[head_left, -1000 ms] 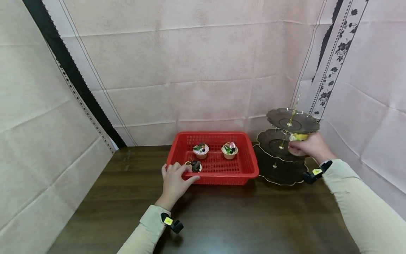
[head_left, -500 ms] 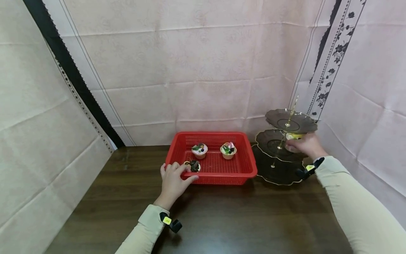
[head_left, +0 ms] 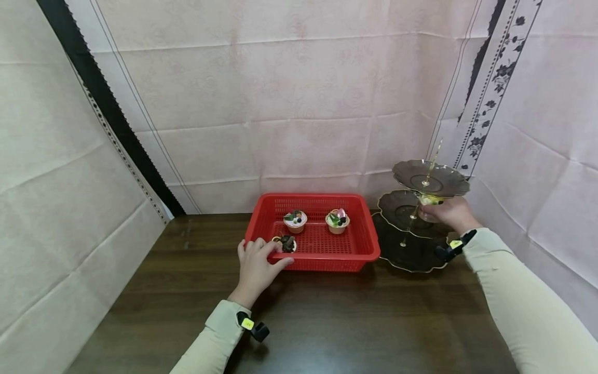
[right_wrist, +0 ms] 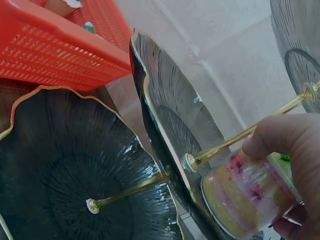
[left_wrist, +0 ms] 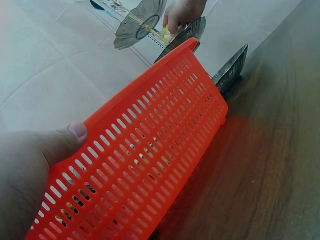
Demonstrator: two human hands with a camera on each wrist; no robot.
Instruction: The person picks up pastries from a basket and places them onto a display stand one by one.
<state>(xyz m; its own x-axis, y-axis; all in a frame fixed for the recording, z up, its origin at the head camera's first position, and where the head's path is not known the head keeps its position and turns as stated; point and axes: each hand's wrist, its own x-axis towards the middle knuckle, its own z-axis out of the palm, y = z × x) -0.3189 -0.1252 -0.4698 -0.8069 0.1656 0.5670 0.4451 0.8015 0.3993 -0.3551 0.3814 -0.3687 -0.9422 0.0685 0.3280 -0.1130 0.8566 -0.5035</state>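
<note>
My left hand [head_left: 256, 267] grips the front left rim of a red plastic basket [head_left: 336, 264], thumb on the outside and fingers over the edge. Inside it are two cream-topped cupcakes [head_left: 295, 222] and, near those fingers, a dark-topped cupcake [head_left: 288, 243]. On the right, my right hand [head_left: 455, 214] holds a clear cup of layered cake [right_wrist: 250, 195] between the top plate [head_left: 420, 176] and middle plate [head_left: 397, 208] of a three-tier stand. In the right wrist view the cup's base is right at the middle plate, tilted in that view, beside the gold pole [right_wrist: 225, 147]. The palm hides part of the cup.
The stand's wide bottom plate [head_left: 406, 257] sits close to the basket's right side on a dark wooden table [head_left: 355, 322]. Pale cloth walls [head_left: 299, 104] enclose the back and both sides. The top plate overhangs the right hand closely.
My right hand has shifted slightly left, bringing the cake cup further in toward the stand's pole. My left hand stays on the basket rim.
</note>
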